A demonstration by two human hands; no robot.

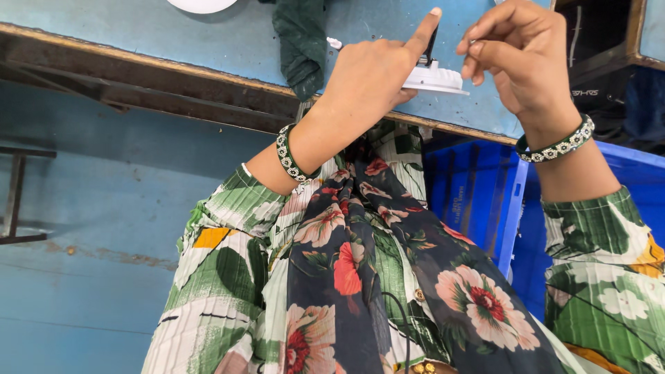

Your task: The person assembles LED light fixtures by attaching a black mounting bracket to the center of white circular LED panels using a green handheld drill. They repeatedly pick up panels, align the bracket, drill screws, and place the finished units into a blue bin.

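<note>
The person sits at the edge of a blue worktable (pixel 228 41) and holds a small white round fitting (pixel 433 77), a shallow disc with a dark clip or tab standing up from its back, just above the table's near edge. The left hand (pixel 374 69) grasps it from the side and below, thumb tucked under the rim and forefinger stretched straight up beside the dark tab. The right hand (pixel 516 52) is curled, fingertips pinched together at the tab's top; I cannot tell whether anything is held between them. The disc looks like light, stiff moulded plastic, smooth-faced and probably a bit slippery, so the rim seems the safest hold. A blue crate (pixel 478 201) sits under the table.
</note>
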